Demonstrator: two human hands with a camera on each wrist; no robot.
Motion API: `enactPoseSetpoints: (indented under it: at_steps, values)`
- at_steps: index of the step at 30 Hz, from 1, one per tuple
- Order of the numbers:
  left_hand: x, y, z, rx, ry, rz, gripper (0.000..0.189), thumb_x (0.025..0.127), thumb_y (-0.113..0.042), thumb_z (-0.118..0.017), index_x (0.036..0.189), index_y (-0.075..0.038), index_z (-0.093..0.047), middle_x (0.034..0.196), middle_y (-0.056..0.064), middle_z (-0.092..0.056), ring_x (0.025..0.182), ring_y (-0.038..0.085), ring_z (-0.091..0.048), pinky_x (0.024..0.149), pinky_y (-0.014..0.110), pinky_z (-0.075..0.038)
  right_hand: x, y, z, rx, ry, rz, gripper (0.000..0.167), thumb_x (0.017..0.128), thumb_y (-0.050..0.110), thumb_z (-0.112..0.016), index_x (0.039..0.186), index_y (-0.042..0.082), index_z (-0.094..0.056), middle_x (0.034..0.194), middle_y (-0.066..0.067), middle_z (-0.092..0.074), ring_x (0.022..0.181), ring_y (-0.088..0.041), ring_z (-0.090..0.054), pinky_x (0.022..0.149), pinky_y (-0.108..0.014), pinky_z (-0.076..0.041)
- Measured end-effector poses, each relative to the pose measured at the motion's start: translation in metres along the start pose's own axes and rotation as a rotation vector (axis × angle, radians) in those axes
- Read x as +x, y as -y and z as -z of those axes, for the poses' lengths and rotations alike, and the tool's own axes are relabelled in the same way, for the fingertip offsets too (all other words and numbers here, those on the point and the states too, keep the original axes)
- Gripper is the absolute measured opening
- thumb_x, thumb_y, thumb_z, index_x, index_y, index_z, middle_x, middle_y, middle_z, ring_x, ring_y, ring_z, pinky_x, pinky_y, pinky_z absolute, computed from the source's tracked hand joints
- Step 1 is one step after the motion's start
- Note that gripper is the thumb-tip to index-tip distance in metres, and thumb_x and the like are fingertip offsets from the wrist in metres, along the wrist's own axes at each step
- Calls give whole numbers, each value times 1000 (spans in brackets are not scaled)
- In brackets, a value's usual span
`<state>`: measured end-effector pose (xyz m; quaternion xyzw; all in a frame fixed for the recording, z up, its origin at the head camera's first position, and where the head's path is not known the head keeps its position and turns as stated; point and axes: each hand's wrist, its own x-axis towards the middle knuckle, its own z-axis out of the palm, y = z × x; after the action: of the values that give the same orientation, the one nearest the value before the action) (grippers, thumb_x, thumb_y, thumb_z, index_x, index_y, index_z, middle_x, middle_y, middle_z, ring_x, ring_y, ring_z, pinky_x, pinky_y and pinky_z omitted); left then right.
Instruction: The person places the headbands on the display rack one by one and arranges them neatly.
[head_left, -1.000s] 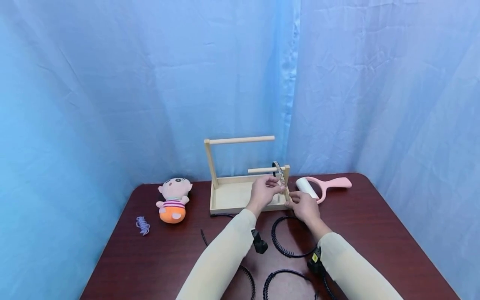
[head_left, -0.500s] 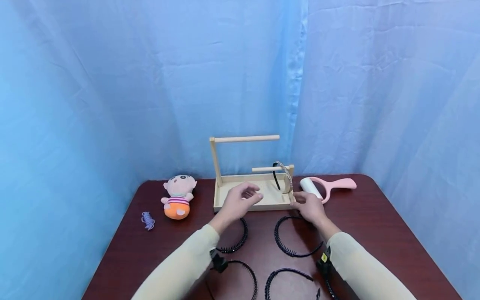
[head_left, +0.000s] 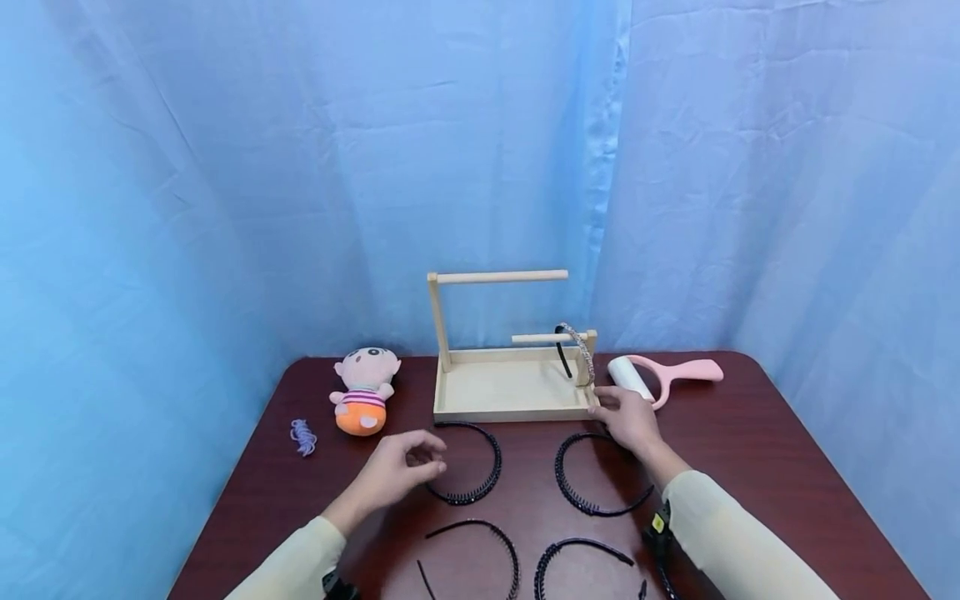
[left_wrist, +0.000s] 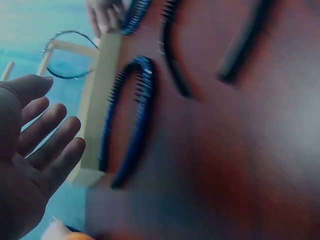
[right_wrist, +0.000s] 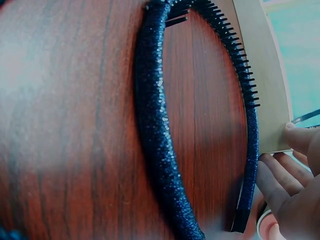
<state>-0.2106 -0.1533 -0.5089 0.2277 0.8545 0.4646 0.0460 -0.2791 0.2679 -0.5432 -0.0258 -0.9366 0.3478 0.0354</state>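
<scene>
A glittery hairband (head_left: pixel 579 346) hangs over the short lower bar of the wooden rack (head_left: pixel 517 415), near its right post. At the rack's front right corner, my right hand (head_left: pixel 628 419) holds on, thumb at the front and fingers along the end. My left hand (head_left: pixel 397 471) is in the air with loosely bent fingers and nothing in them, beside a black toothed hairband (head_left: pixel 495 475). The left wrist view shows that hand (left_wrist: pixel 35 145) with its fingers spread apart. Another black hairband (head_left: pixel 562 475) lies just in front of the right hand; its glittery surface (right_wrist: pixel 157 115) fills the right wrist view.
More black hairbands lie nearer the front, one at left (head_left: pixel 510 550) and one at centre (head_left: pixel 542 567). A plush toy (head_left: pixel 362 404) and a purple cord bundle (head_left: pixel 303 437) are at the left. A pink-handled lint roller (head_left: pixel 690 370) lies right of the rack. Blue curtains (head_left: pixel 480 167) hang behind.
My left hand has let go of the glittery hairband, which now hangs on the lower bar, and has moved left and nearer the front. The right hand stays at the rack's corner.
</scene>
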Motion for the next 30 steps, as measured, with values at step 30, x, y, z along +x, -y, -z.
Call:
enactPoseSetpoints:
  at_steps: [30]
  values:
    - [-3,18,-42,358,94,-140,25,84,-21,-84,107,-16,-78,101,-10,-74,98,5,-67,91,32,-56,0,5,4,63,22,-31,44,95,22,-76,134,3,-67,124,-19,-72,113,-35,-70,89,-48,-57]
